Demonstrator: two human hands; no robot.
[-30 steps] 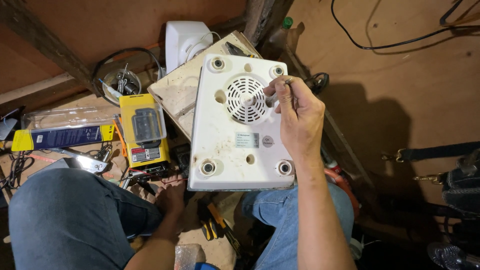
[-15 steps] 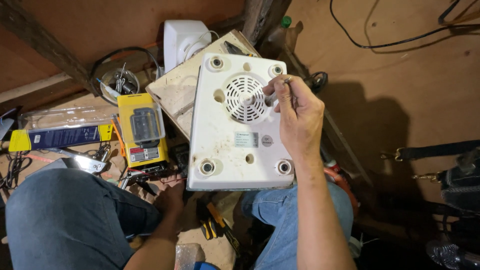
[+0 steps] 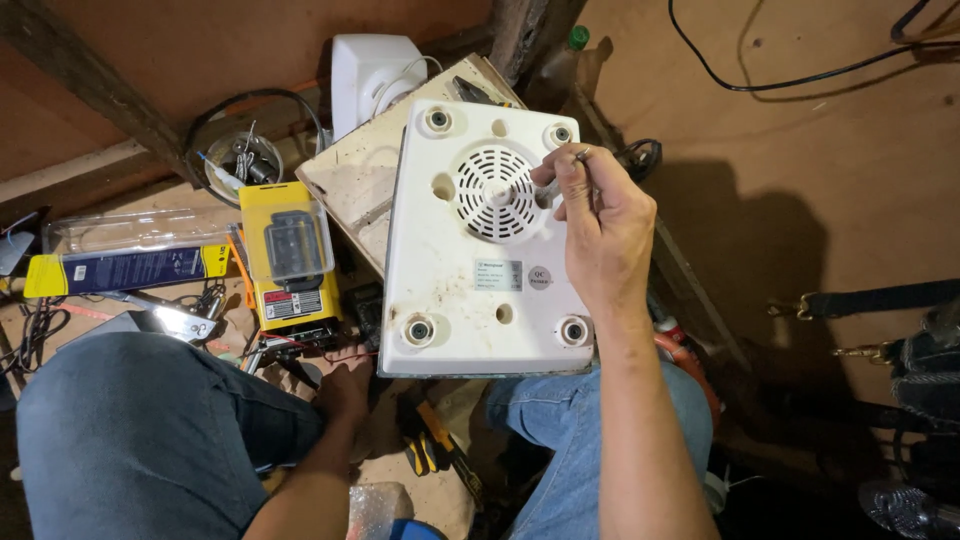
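White appliance base, turned underside up, rests across the seated person's knees and against a worn board behind it. Its bottom shows a round vent grille, a small label and four round feet at the corners. The right hand lies on the upper right part of the underside, beside the grille, its fingers closed around a thin metal tool whose tip is near the top right foot. The left hand is low under the base's near left corner, fingers curled; whether it grips anything cannot be told.

The work surface is a brown floor of dusty boards, with dark wooden beams crossing at the upper left. To the left of the base lie a yellow multimeter in clear packaging, a long clear blister pack with a yellow and blue card, and a small round bowl of loose parts. A white plastic housing stands behind the board. Yellow-handled pliers lie between the jeans-clad knees. A black cable snakes over the bare floor at the upper right, and dark straps with metal clips lie at the right edge.
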